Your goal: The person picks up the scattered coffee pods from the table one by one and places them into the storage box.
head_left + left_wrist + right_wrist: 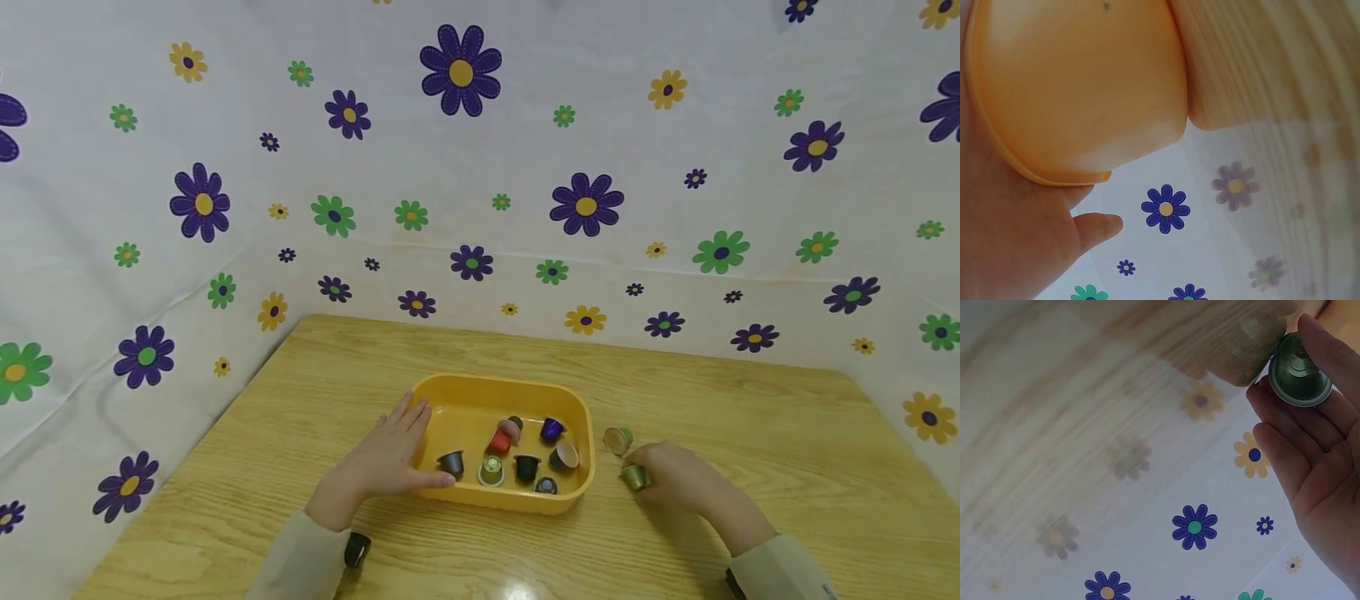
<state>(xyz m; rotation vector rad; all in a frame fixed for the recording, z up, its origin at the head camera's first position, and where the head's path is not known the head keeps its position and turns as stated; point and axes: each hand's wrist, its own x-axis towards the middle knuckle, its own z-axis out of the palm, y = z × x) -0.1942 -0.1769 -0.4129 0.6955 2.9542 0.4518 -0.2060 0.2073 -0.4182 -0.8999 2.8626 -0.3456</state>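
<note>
A yellow plastic tray (517, 500) holds several coffee capsules, among them a red capsule (498, 442), a blue capsule (552, 430) and a black capsule (527, 468). My left hand (390, 454) rests on the tray's left end with its fingers spread, the thumb over the front rim. In the left wrist view the palm lies against the tray's outer edge. To the right of the tray, my right hand (671, 477) pinches a green capsule (1300, 375) between thumb and fingers, low over the table. Just behind it a capsule (617, 440) lies on its side, its pale lid showing.
The wooden table (360, 350) reaches back to a white flower-patterned cloth (510, 142), which hangs behind and along both sides. Inside the tray, capsules lie mostly toward the middle and right, with a dark grey capsule (452, 463) near the left thumb.
</note>
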